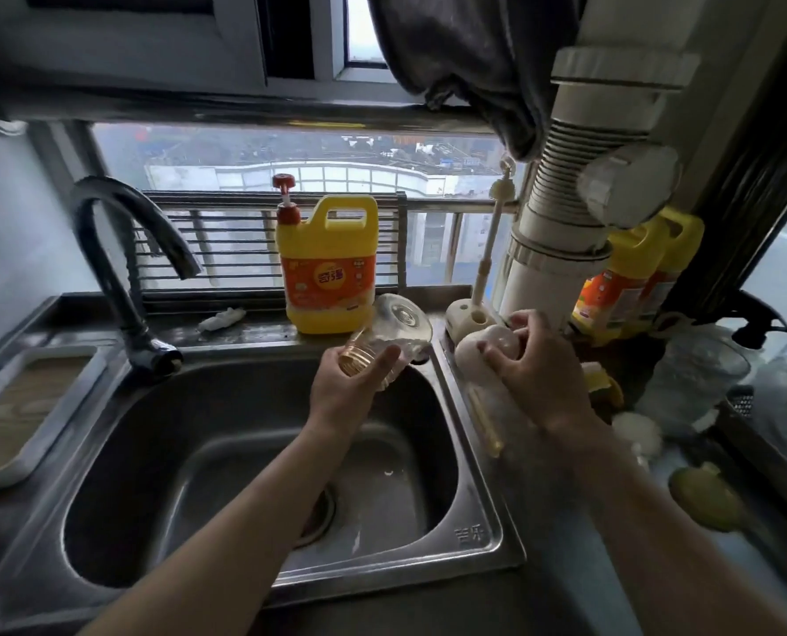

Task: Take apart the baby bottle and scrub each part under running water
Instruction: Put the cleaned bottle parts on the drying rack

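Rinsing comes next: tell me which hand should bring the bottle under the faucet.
Left. The left hand grips the bottle over the sink, nearer the faucet; the right hand holds a white part on the counter.

Single head-worn wide-angle view, looking forward and down from close above the steel sink [469, 456]. Window [290, 176] faces it at top; both forearms enter from the lower edge.

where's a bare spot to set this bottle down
The sink basin is bare around its drain. The back ledge is free between the faucet and the detergent jug, save a small white rag. Right of the sink is crowded: brush stand, yellow bottles, bags.
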